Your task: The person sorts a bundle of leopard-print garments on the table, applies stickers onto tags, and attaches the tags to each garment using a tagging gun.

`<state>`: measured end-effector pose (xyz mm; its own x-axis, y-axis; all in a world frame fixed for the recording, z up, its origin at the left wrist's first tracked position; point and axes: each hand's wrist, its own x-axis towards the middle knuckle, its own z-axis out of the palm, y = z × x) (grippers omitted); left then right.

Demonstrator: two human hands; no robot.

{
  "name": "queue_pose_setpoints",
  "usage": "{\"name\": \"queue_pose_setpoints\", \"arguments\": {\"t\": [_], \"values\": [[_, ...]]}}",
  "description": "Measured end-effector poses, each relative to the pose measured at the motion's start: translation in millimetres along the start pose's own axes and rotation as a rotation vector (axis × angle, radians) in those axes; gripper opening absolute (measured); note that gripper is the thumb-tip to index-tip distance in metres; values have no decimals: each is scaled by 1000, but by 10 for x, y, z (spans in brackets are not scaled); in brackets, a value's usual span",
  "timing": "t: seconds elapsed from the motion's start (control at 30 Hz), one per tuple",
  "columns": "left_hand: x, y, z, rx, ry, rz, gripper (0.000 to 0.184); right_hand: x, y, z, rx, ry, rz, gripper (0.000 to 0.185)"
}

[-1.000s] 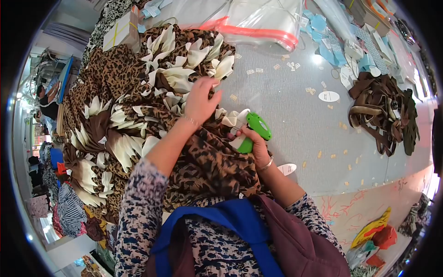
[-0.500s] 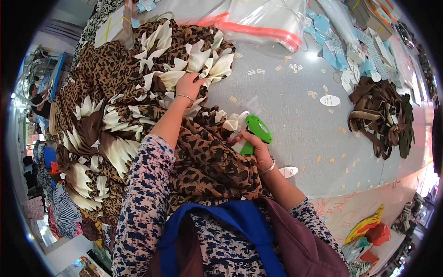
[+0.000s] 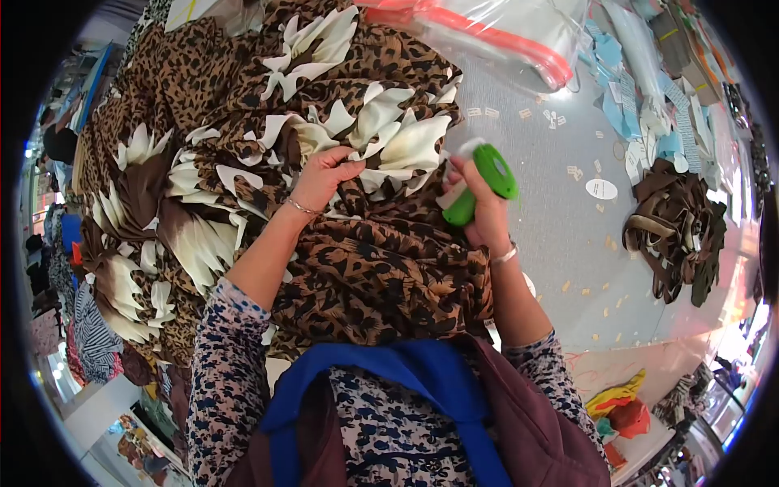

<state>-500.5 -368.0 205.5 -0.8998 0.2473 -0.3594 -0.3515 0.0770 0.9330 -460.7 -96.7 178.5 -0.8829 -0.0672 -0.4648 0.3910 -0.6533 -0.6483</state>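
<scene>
Leopard-print fabric [image 3: 381, 276] with cream, leaf-like shapes lies in folds over the left and middle of the table. My left hand [image 3: 321, 180] pinches a fold of it between thumb and fingers, beside a cream patch. To the right, my right hand [image 3: 484, 207] is wrapped round a green and white handheld tool [image 3: 493, 172], at the fabric's right edge. The tool's white front end is blurred and points up and left, so its tip cannot be made out.
Clear plastic bags [image 3: 519, 40] with a red edge lie at the back. Brown straps [image 3: 673, 231] are heaped at the right. Small paper labels and a white oval tag [image 3: 600, 189] are scattered on the grey table [image 3: 552, 243]. Blue tags [image 3: 621, 105] lie at the back right.
My left hand first moved up and left, then down with a fabric fold pinched. My right hand has raised the green tool up and right. The view has shifted, and the fabric is spread farther right.
</scene>
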Motion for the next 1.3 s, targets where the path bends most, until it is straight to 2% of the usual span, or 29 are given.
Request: {"name": "queue_pose_setpoints", "arguments": {"t": [0.13, 0.2, 0.23, 0.33, 0.47, 0.53, 0.67, 0.9, 1.3], "values": [[-79, 46, 92, 20, -5, 128, 17, 31, -17, 440, -108, 66, -58, 35], [-107, 95, 118, 91, 8, 189, 15, 155, 68, 533, -107, 19, -160, 32], [-122, 110, 101, 42, -14, 177, 14, 196, 85, 565, -66, 1, -172, 32], [-153, 89, 102, -293, 134, 115, 14, 156, -4, 637, 73, -42, -135, 31], [-292, 280, 115, -640, 167, 49, 23, 3, -105, 580, 163, -151, -52, 33], [-330, 275, 113, -663, 199, 73, 26, -129, -154, 594, 221, -185, 26, 33], [-425, 270, 148, -688, 265, 104, 28, -309, -146, 652, 271, -185, 11, 26], [-630, 356, 85, -710, 266, 187, 33, -516, -179, 640, 216, -222, -28, 29], [-869, 396, -1, -587, 336, 295, 28, -639, 2, 274, 95, -182, 38, 34]]}}
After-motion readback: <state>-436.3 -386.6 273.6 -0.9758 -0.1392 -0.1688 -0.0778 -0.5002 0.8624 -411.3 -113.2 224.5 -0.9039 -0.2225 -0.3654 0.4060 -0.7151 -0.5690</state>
